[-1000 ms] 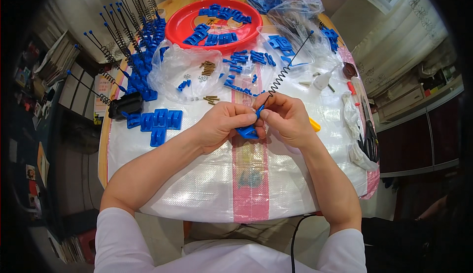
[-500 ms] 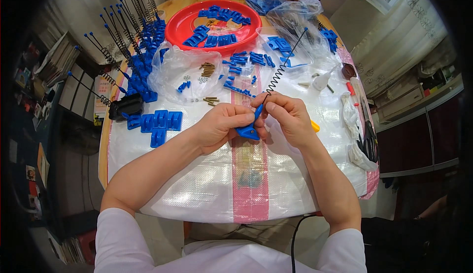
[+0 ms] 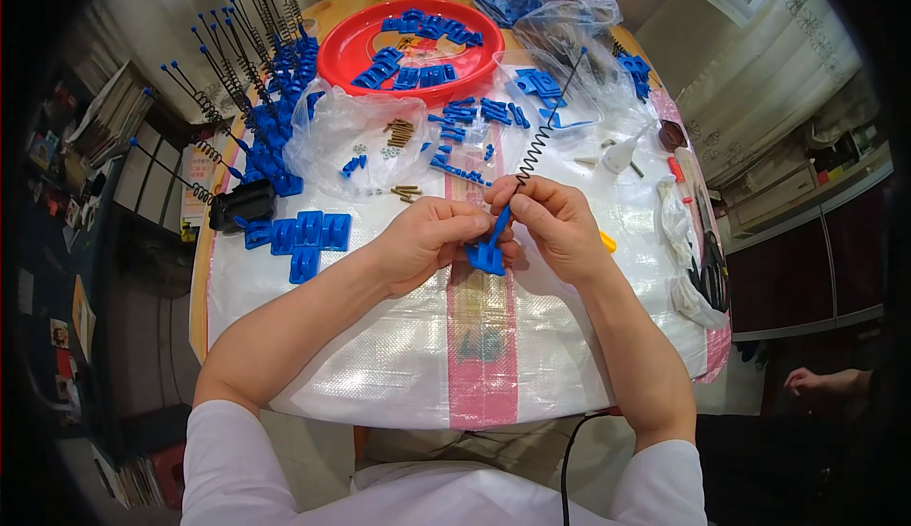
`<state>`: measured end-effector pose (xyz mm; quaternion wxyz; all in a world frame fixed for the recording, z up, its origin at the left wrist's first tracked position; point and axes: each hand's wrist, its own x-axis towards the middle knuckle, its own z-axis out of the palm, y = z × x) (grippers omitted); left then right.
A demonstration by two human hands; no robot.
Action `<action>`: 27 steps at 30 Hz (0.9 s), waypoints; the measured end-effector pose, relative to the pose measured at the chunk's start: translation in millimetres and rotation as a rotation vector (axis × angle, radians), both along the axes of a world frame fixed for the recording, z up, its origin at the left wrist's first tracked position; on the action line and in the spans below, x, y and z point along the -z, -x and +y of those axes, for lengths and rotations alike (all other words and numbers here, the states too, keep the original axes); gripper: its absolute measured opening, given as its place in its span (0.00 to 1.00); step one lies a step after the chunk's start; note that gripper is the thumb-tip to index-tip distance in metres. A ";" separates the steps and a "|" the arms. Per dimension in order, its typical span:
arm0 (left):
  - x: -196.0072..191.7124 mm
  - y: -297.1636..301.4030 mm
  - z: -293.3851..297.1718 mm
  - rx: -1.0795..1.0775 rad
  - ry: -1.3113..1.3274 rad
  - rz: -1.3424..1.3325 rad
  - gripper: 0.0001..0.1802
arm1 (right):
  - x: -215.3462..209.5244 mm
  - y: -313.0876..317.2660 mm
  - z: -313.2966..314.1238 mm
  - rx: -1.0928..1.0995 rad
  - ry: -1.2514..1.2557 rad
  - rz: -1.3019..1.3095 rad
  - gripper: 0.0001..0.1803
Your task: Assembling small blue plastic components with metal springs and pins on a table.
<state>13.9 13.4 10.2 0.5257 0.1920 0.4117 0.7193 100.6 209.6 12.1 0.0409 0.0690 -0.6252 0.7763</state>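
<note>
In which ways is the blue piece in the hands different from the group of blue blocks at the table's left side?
The held piece is in the left hand and right hand; the blue blocks lie on the white sheet. The held piece carries a black coiled wire; the blue blocks show none. Both are bright blue.

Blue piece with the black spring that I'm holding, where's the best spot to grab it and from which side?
Probably the blue base, from the near side: its near edge sticks out, while the left hand and right hand crowd the stem and the slim black spring above would likely flex.
</note>
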 end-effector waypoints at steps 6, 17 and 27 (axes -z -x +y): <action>0.5 1.0 -1.0 0.049 0.034 0.087 0.16 | 0.9 0.0 -1.2 -0.028 0.045 -0.014 0.13; 0.6 -2.0 -0.3 0.055 0.042 0.044 0.17 | 1.0 1.4 -2.5 -0.010 0.119 0.012 0.12; -13.4 -9.6 2.6 -0.134 -0.017 0.128 0.28 | -4.2 3.5 -3.8 0.146 0.130 0.058 0.19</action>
